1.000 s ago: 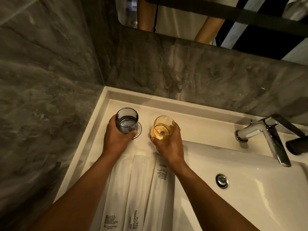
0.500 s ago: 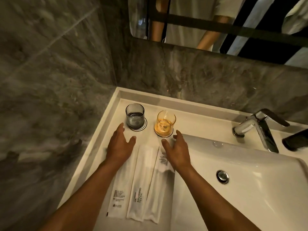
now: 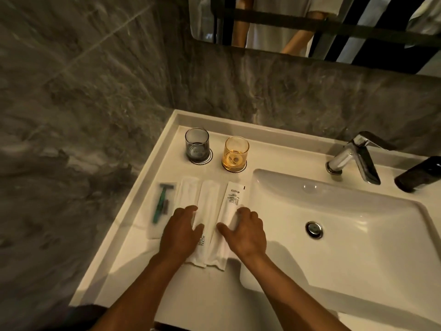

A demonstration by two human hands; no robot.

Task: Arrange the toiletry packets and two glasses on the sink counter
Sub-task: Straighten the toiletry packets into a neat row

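Two hands, left hand (image 3: 180, 231) and right hand (image 3: 245, 231), are lying flat and released on the toiletry packets (image 3: 210, 216); glasses (image 3: 236, 152) are standing beyond. A careless push may be sliding packets toward the basin (image 3: 346, 211) on the right.

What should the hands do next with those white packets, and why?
Probably nudge the white packets so that they lie straight and evenly spaced. The left hand and right hand rest flat on them, the right one lies at a slight slant, and their bottom ends do not line up. The gray glass and amber glass already stand on coasters, so they likely need nothing more.
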